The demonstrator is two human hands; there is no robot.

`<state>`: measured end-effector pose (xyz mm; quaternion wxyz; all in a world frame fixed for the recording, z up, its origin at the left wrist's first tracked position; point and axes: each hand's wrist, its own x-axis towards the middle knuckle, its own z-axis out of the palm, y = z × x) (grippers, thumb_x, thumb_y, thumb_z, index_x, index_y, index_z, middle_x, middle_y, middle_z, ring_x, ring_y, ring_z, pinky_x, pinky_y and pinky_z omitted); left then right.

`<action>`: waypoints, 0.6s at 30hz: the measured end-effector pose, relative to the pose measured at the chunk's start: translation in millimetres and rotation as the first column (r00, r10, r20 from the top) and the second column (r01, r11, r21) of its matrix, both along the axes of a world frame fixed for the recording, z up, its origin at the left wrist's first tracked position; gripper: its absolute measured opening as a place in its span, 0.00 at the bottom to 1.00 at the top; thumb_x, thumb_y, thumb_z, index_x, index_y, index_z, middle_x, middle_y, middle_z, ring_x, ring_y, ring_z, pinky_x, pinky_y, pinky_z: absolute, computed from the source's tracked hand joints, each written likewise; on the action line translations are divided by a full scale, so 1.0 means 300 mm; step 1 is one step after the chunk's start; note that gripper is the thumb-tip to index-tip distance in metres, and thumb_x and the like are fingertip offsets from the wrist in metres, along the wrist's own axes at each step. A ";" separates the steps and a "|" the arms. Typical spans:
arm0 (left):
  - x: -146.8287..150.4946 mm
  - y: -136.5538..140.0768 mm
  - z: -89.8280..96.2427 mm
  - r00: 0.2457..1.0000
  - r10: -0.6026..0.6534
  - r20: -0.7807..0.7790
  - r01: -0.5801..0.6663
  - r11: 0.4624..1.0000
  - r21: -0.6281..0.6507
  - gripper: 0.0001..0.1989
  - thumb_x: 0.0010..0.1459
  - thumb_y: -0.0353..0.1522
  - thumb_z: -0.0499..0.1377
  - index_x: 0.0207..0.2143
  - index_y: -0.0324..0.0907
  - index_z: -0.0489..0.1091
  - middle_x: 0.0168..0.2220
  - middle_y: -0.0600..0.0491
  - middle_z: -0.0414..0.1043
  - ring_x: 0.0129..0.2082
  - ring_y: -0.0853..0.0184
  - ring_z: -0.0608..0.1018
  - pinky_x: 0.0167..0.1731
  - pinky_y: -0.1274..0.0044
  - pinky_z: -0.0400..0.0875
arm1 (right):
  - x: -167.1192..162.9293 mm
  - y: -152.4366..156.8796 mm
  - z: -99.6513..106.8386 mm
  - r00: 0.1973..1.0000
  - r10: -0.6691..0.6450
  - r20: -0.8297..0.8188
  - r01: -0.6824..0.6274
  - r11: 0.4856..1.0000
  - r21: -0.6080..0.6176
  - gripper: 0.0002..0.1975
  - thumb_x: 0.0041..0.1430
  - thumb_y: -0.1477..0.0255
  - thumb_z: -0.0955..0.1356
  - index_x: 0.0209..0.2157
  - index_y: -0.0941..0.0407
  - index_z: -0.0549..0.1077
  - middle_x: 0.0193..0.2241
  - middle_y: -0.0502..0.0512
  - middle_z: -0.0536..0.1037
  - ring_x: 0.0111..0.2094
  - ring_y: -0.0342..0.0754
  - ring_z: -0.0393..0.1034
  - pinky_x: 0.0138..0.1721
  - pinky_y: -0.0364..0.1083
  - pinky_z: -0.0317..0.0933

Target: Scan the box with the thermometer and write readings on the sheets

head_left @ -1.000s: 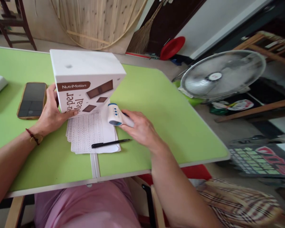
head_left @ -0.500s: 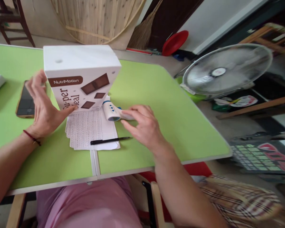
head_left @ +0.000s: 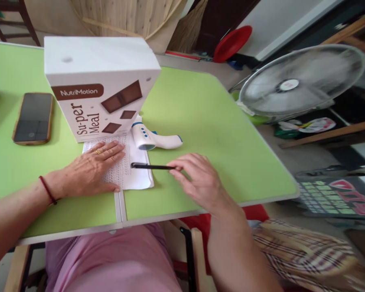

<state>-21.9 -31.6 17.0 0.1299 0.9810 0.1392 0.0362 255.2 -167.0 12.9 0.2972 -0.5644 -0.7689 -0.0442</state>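
My left hand lies flat on the printed paper sheets, fingers stretched out and nothing held. Between the thumb and fingers of my right hand is one end of a black pen; its other end points left over the sheets. A white box marked "NutriMotion Su-per Meal" stands upright behind my left hand, at the top of the sheets. Beside the box's right edge rests a white and blue handheld infrared thermometer, partly on the paper.
A smartphone in a brown case lies left of the box. The green folding table has a metal seam near its front. Off its right side stand a fan and a plaid cloth. A red basin is behind the table.
My left hand has left the box and now lies flat on the sheets. My right hand has let go of the thermometer and picked up the pen from the paper.
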 end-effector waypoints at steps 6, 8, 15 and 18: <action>0.021 -0.008 0.002 0.989 0.148 0.014 -0.149 0.987 0.068 0.34 0.68 0.45 0.53 0.65 0.27 0.57 0.68 0.35 0.51 0.69 0.52 0.55 0.68 0.59 0.51 | -0.068 0.067 0.066 0.771 -0.005 -0.637 0.076 0.994 0.084 0.02 0.57 0.74 0.70 0.33 0.53 0.72 0.27 0.49 0.76 0.26 0.44 0.70 0.28 0.45 0.65; 0.028 -0.006 -0.005 0.986 0.165 0.019 -0.166 0.982 0.090 0.35 0.68 0.45 0.53 0.65 0.25 0.56 0.68 0.34 0.51 0.69 0.51 0.56 0.68 0.58 0.51 | -0.116 0.107 0.097 0.677 0.043 -0.735 -0.048 0.999 0.015 0.03 0.55 0.75 0.70 0.31 0.53 0.72 0.24 0.48 0.74 0.26 0.43 0.69 0.27 0.44 0.65; 0.028 0.020 -0.026 0.965 0.245 0.092 -0.257 0.954 0.157 0.34 0.68 0.44 0.53 0.64 0.25 0.58 0.66 0.32 0.56 0.68 0.48 0.59 0.65 0.57 0.55 | -0.206 0.187 0.091 0.614 -0.043 -0.788 -0.291 0.916 -0.276 0.01 0.54 0.74 0.68 0.31 0.56 0.71 0.23 0.47 0.73 0.22 0.40 0.64 0.22 0.41 0.60; 0.031 0.020 -0.033 0.937 0.300 0.179 -0.334 0.919 0.209 0.31 0.66 0.44 0.56 0.60 0.27 0.62 0.63 0.31 0.60 0.65 0.45 0.63 0.63 0.55 0.58 | -0.203 0.188 0.039 0.630 -0.062 -0.774 -0.290 0.906 -0.308 0.03 0.51 0.74 0.68 0.30 0.56 0.70 0.21 0.46 0.71 0.19 0.38 0.61 0.19 0.40 0.56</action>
